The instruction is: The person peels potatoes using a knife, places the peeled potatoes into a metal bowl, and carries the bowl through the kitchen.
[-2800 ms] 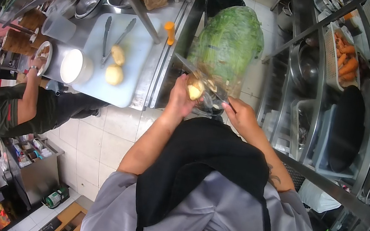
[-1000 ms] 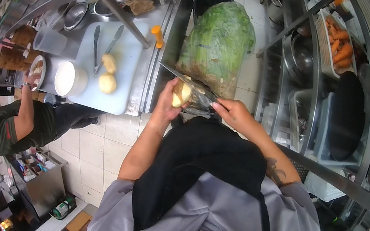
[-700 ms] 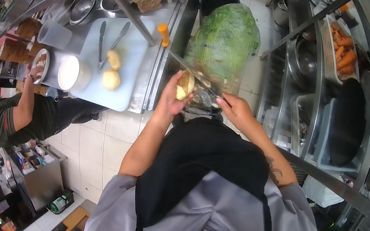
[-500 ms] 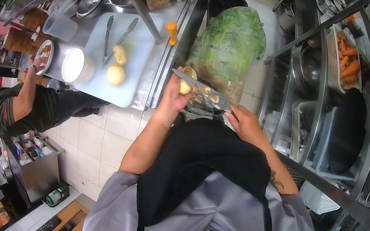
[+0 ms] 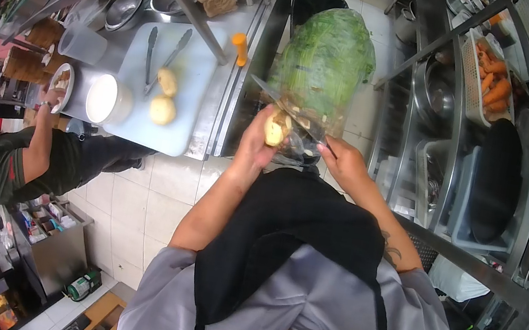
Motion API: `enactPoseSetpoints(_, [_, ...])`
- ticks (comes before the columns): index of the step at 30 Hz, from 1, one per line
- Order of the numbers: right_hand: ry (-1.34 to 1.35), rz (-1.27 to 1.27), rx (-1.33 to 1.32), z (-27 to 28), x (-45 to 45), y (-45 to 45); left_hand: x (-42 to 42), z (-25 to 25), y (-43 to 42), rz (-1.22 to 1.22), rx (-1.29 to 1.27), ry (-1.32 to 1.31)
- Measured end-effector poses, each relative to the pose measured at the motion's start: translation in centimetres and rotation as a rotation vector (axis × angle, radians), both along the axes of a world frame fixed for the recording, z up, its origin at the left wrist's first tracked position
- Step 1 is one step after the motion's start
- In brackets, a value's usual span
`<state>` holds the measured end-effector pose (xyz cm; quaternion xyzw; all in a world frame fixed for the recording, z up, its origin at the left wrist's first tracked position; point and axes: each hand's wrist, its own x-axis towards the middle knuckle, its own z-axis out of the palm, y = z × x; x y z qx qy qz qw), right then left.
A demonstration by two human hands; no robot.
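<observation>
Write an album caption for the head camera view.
Left hand holds a partly peeled potato, right hand a knife, near a cutting board.

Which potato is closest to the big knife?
The potato in the left hand, right by the knife. The other two potatoes lie farther away, on the pale cutting board.

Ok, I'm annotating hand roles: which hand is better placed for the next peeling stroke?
Right hand, likely: it holds the knife near the partly peeled potato, which the left hand grips.

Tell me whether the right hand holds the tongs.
No: the right hand grips a knife; the tongs lie on the cutting board.
</observation>
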<state>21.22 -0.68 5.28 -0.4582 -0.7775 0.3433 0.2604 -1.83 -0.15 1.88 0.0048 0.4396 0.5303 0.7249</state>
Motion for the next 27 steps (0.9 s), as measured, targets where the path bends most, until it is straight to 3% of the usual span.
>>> enactPoseSetpoints(7, [-0.057,0.138,0.016,0.5,1.4,-1.8,-1.1,1.7,0.9,0.141,-0.080,0.058])
enactPoseSetpoints(13, [-0.073,0.039,-0.005,0.5,0.7,-0.6,0.3,0.1,0.1,0.009,0.088,0.095])
enactPoseSetpoints(20, [-0.028,0.090,-0.051,2.0,1.1,-0.5,-0.4,1.5,0.9,0.074,-0.015,0.098])
enactPoseSetpoints(27, [-0.076,0.101,-0.002,1.6,1.6,-1.4,-0.2,-0.2,0.7,0.075,0.063,0.142])
